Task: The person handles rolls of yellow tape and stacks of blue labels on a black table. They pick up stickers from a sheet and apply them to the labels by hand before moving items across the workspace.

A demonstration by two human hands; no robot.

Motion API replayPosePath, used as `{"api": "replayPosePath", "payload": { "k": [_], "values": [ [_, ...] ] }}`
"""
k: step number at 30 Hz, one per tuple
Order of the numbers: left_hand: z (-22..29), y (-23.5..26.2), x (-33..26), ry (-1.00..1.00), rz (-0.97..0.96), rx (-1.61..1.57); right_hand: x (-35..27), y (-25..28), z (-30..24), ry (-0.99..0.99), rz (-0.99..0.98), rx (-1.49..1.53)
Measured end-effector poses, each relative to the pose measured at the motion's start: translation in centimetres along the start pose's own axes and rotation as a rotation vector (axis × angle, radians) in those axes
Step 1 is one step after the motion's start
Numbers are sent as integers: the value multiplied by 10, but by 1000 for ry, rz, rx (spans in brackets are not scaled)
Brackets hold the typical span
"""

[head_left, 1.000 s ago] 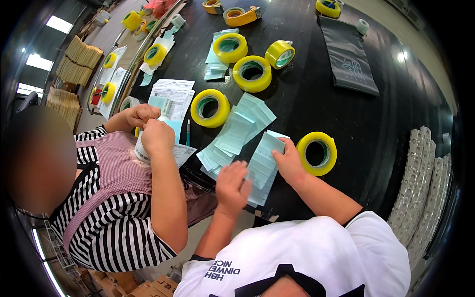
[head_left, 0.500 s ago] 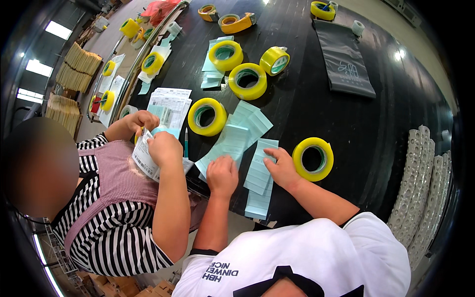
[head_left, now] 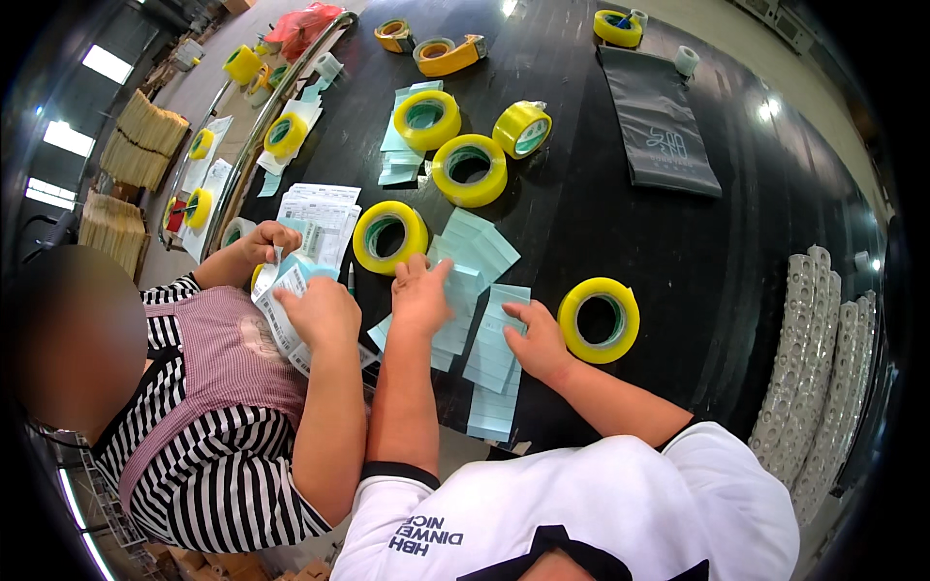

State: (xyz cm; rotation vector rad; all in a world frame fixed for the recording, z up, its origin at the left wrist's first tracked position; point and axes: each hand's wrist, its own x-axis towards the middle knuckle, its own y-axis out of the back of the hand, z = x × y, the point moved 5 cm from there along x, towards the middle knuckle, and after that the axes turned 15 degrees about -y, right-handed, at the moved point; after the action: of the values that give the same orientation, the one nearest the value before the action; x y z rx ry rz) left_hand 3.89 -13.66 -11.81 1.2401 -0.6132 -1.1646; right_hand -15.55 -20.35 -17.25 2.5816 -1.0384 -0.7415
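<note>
My left hand [head_left: 419, 293] is over a fanned pile of light-blue paper slips [head_left: 473, 242], its fingers spread and nothing visible in them. The fingertips reach toward a yellow tape roll [head_left: 365, 237] lying just beyond. My right hand [head_left: 536, 339] rests at the edge of a second strip of overlapping light-blue slips [head_left: 494, 368], thumb and fingers apart. Right beside it another roll of yellow tape [head_left: 628, 324] lies flat. Part of the first pile is hidden under my left hand and wrist.
At my left a co-worker's hands [head_left: 325, 308] hold printed labels [head_left: 281, 329] near a stack of printed sheets [head_left: 325, 208]. Farther back are more tape rolls [head_left: 470, 172], orange tape dispensers [head_left: 450, 58] and a dark plastic bag [head_left: 668, 136]. Rolled bubble wrap [head_left: 790, 358] stands at the right.
My left hand has moved forward over the slips, its fingers opening out from a curled position. My right hand stays by its strip. The whole view has shifted slightly.
</note>
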Motion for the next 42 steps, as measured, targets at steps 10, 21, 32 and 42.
{"api": "replayPosePath", "payload": {
  "k": [10,21,32,42],
  "values": [
    [-17,-23,-70,-224,346,-419,-10,3,-6,106,-72,-4],
    [31,-23,-74,-286,352,-985,-26,-18,18,-118,-259,444],
    [-40,-30,-81,191,162,10,-23,-9,16,-221,-191,366],
    [-15,-33,-100,215,346,154,-23,-8,14,-220,-206,343]
  ]
}}
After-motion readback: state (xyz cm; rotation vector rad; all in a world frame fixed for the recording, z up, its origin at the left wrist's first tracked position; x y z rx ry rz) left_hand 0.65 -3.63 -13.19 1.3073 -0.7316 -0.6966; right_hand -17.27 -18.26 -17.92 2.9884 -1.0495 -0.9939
